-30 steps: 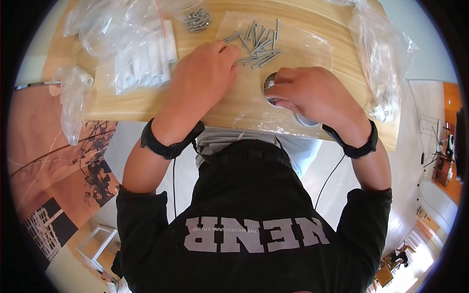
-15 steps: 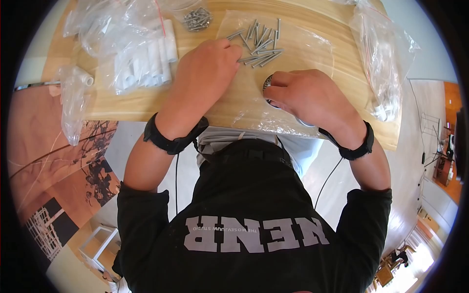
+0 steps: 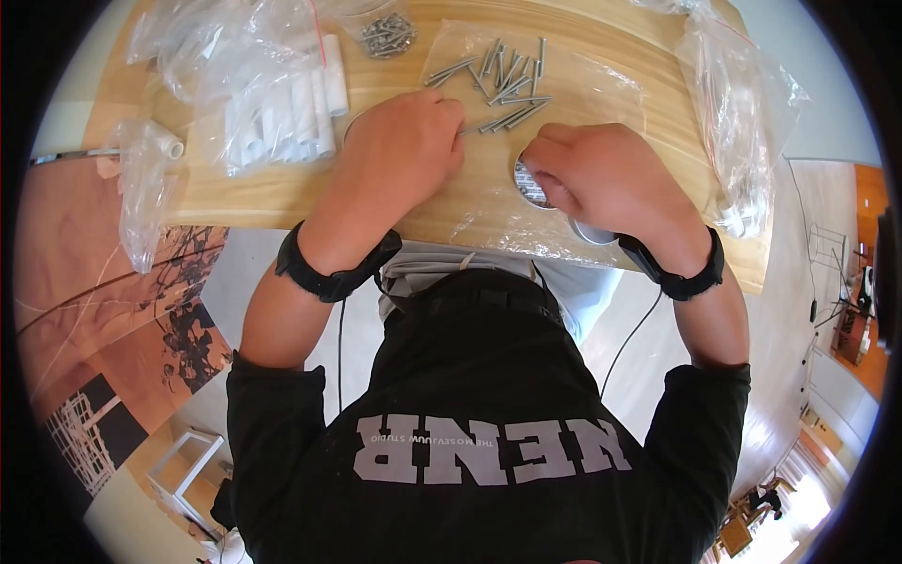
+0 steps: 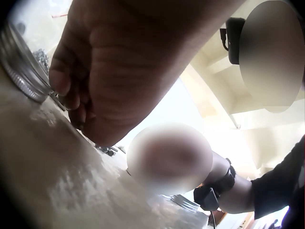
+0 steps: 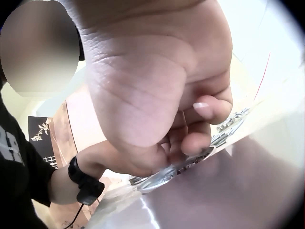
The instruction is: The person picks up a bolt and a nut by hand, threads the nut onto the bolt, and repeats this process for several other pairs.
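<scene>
Several long silver screws [image 3: 512, 80] lie loose on a clear plastic sheet. At their near left side, the left hand [image 3: 404, 150] has bent fingers and pinches a screw whose end [image 3: 471, 131] shows past the fingertips. A round metal tin [image 3: 534, 184] with small pieces in it stands under the curled fingers of the right hand [image 3: 601, 174]. Whether those fingers hold a piece is hidden. In the left wrist view, the left hand [image 4: 114, 67] is beside a silver ring-shaped rim [image 4: 28, 71]. The right wrist view shows the right hand [image 5: 162, 86] above the tin's rim [image 5: 155, 181].
White tubes [image 3: 305, 108] lie in clear bags at the left, near a bag of small screws [image 3: 388, 36]. Another clear bag [image 3: 738, 122] lies at the right. A second round metal piece [image 3: 592, 231] rests by the right wrist, near the table's front edge.
The left hand has drawn slightly down from the screws, and one screw has left the pile with it. The right fingers have shifted right, uncovering more of the tin.
</scene>
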The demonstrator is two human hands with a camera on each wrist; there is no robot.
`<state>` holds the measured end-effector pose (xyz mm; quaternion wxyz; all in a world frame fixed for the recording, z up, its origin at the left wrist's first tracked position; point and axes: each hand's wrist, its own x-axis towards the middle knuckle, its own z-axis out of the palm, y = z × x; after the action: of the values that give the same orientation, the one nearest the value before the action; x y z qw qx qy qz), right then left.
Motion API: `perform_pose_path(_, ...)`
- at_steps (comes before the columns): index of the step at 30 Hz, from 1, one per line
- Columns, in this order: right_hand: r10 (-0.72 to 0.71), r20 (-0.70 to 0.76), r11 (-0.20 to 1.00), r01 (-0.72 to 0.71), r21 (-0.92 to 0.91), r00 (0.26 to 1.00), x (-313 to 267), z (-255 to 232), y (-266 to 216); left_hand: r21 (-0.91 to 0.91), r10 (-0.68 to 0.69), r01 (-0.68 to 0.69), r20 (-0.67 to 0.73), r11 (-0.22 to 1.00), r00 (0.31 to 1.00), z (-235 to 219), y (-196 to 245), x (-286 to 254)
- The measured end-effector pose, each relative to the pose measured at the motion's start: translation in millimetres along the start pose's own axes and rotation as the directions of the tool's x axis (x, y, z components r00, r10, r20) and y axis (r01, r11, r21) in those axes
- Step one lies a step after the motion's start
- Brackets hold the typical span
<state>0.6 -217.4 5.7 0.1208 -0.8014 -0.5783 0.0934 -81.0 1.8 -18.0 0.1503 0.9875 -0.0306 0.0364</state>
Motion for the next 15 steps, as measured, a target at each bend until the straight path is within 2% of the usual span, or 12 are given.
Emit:
perform_pose_path(2,0.101,-0.152,0.988,-0.082,0.129,0.983,-1,-3,-1,-0.028,0.009,-0.009,0.005,1.0,1.0,-8,4,-3)
perform_pose_path(3,0.104,-0.152,0.988,-0.084,0.131,0.983,-2,-4,-1,-0.082,-0.019,0.02,0.013,0.996,1.0,-16,8,-6)
perform_pose_path(5,0.163,-0.246,0.949,-0.084,0.305,0.955,-5,-6,-1,-0.139,-0.039,0.043,0.027,0.989,0.999,-23,13,-11)
perform_pose_path(6,0.169,-0.245,0.948,-0.089,0.306,0.955,-6,-9,-3,-0.182,-0.013,0.01,-0.014,0.983,1.0,-25,14,-15)
perform_pose_path(8,0.33,-0.148,0.833,-0.214,0.511,0.932,-8,-17,-10,-0.225,0.01,-0.021,-0.052,0.974,0.999,-28,19,-21)
perform_pose_path(9,0.33,-0.146,0.832,-0.214,0.512,0.933,-9,-18,-12,-0.274,0.005,-0.015,-0.039,0.962,0.999,-31,24,-23)
perform_pose_path(11,0.374,-0.16,0.756,-0.2,0.623,0.914,-12,-19,-17,-0.323,-0.003,-0.004,-0.022,0.947,1.0,-33,30,-27)
perform_pose_path(15,0.389,-0.186,0.747,-0.191,0.637,0.902,-21,-13,-24,-0.44,0.026,-0.036,-0.028,0.897,0.999,-30,39,-30)
